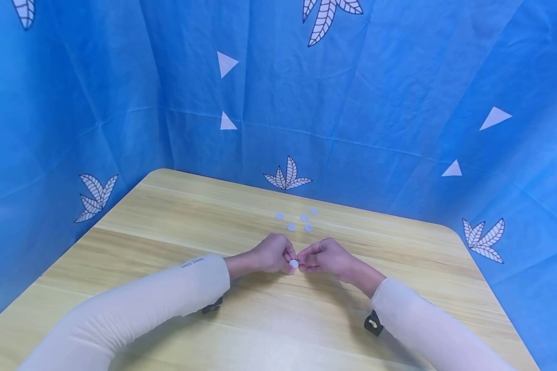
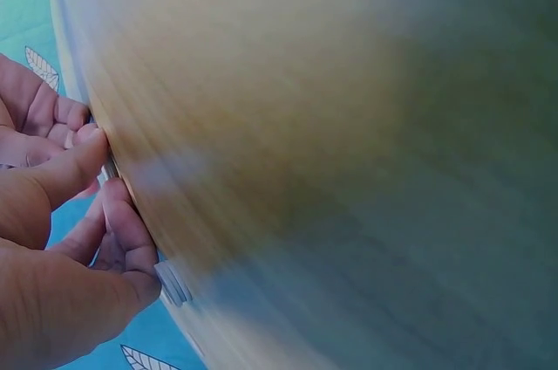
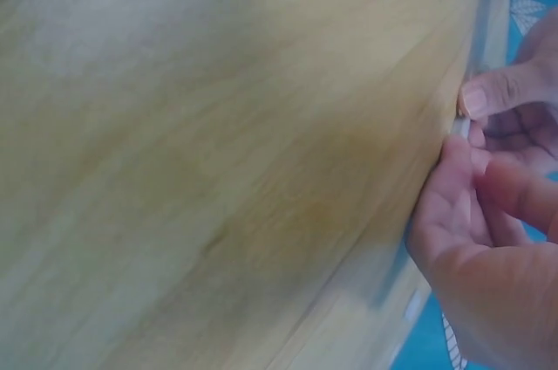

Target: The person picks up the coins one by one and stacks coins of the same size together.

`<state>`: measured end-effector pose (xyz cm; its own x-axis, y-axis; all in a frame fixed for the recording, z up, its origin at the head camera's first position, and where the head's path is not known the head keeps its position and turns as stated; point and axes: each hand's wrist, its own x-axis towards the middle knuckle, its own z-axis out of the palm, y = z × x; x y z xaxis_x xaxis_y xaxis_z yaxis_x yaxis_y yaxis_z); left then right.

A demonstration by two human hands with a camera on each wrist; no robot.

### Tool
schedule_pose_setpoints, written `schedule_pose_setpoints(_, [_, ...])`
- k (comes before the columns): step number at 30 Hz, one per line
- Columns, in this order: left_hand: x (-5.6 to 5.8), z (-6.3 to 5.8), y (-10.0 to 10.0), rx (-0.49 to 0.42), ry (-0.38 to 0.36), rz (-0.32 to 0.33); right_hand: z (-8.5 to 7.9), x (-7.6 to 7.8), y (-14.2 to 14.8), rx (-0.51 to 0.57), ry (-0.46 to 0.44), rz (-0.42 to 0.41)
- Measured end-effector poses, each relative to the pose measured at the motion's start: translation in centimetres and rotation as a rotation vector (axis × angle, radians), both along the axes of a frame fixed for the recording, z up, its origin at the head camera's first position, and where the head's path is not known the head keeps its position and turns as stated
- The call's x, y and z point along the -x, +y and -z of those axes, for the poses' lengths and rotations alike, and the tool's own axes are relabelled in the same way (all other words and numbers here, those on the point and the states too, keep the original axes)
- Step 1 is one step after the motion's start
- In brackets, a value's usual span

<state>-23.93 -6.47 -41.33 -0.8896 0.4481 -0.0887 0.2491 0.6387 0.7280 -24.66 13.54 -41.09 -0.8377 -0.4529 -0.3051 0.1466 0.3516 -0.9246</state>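
Note:
Over the middle of the table, both hands meet at a small white disc (image 1: 294,264). My left hand (image 1: 273,253) pinches it from the left with thumb and finger; its edge shows between the fingertips in the left wrist view. My right hand (image 1: 327,257) grips at its right side with curled fingers. In the right wrist view the pale edge of the disc (image 3: 462,128) shows between the two hands' fingertips, close over the table surface. The fingers hide most of it in both wrist views.
Several more white discs (image 1: 304,218) lie scattered toward the back of the wooden table (image 1: 204,206), just beyond the hands. A blue curtain (image 1: 278,93) with leaf and triangle prints hangs behind the table and along its sides.

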Motion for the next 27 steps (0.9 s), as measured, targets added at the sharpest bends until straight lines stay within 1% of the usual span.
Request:
schedule_pose_setpoints(6, [0.0, 0.0, -0.1, 0.015, 0.015, 0.005, 0.0, 0.2, 0.5, 0.014, -0.018, -0.046])
schedule_pose_setpoints(9, [0.0, 0.0, -0.1, 0.021, 0.009, 0.007, -0.2, 0.3, 0.8, -0.009, -0.008, -0.062])
schedule_pose_setpoints(11, [0.0, 0.0, -0.1, 0.022, 0.002, 0.009, -0.3, 0.5, 1.0, -0.031, 0.012, -0.057])
schedule_pose_setpoints(17, [0.1, 0.1, -0.1, 0.027, 0.0, 0.021, -0.6, 1.6, 1.7, -0.122, 0.109, -0.004])
schedule_pose_setpoints(20, [0.1, 0.2, -0.1, 0.023, 0.006, 0.025, -0.6, 2.3, 2.0, -0.174, 0.184, 0.02])
schedule_pose_setpoints(24, [0.2, 0.2, -0.1, 0.021, 0.008, 0.028, -0.6, 3.4, 2.5, -0.229, 0.276, 0.043])
schedule_pose_setpoints(27, [0.1, 0.1, -0.1, 0.017, 0.002, 0.032, -0.5, 4.3, 2.6, -0.258, 0.326, 0.065])
